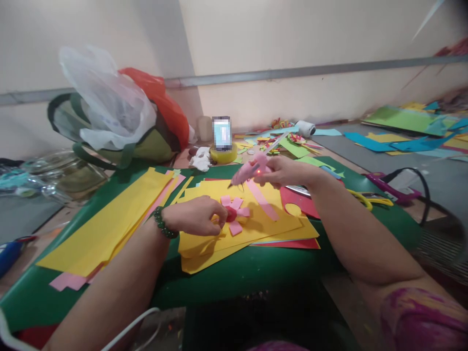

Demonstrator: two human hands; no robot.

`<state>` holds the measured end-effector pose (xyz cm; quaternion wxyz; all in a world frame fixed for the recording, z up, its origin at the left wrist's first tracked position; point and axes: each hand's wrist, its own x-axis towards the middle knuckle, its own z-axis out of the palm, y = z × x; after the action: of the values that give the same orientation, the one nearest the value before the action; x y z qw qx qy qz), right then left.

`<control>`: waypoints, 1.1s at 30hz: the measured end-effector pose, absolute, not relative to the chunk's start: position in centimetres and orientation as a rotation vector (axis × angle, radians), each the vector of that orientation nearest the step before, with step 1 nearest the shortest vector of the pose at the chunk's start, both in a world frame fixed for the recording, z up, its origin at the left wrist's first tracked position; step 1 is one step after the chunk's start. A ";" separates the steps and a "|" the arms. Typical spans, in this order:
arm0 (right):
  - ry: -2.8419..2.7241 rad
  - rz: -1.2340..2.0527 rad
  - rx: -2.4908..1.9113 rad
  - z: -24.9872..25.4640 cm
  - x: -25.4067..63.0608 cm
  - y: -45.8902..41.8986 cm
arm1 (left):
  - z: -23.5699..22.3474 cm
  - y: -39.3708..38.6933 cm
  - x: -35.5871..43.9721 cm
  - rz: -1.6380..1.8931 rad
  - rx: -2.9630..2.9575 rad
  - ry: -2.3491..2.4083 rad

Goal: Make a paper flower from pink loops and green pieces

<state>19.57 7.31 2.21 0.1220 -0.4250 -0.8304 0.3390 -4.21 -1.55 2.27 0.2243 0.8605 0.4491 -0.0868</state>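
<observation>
Paper flower (pixel 231 213), red-centred with blunt pink petals, lies on yellow sheets (pixel 270 230).

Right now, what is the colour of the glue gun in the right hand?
The glue gun is pink, in the head view.

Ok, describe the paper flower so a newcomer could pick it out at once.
On the green surface, find the yellow sheets stacked in the middle. The flower lies on top, by the fingers of the left hand. Unlike the straight pink strip to its right, it has short pink petals around a red centre.
</observation>
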 end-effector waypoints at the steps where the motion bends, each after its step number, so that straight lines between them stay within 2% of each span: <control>1: -2.320 0.947 -1.260 2.0 19.6 7.7 | 2.3 -1.6 -4.2 -0.249 2.372 1.237; 5: -2.029 0.540 -1.573 1.1 19.3 9.5 | 2.7 -1.3 -4.7 -0.174 2.326 1.228; 8: -1.959 0.296 -1.767 0.3 19.0 10.7 | 3.1 -0.9 -5.3 0.057 2.171 1.173; 15: -2.105 0.351 -1.808 -2.2 18.7 12.1 | 1.8 0.5 -5.8 1.014 1.473 1.255; 22: -2.264 0.339 -1.940 0.4 19.5 10.0 | 0.5 1.5 -5.3 1.242 1.200 1.204; 25: -2.189 0.418 -1.611 1.9 18.9 7.5 | 0.6 1.0 -4.5 1.218 1.223 1.234; 29: -2.067 0.974 -0.873 0.9 16.3 5.4 | 0.5 0.3 -3.6 1.133 1.291 1.253; 33: -1.927 1.078 -0.700 -1.1 14.1 5.5 | -0.1 0.4 -3.0 1.058 1.379 1.243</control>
<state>14.15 5.53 -1.06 0.4008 -0.2770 -0.7621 0.4265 -3.04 0.37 -0.13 0.4815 0.5657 0.5098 0.4339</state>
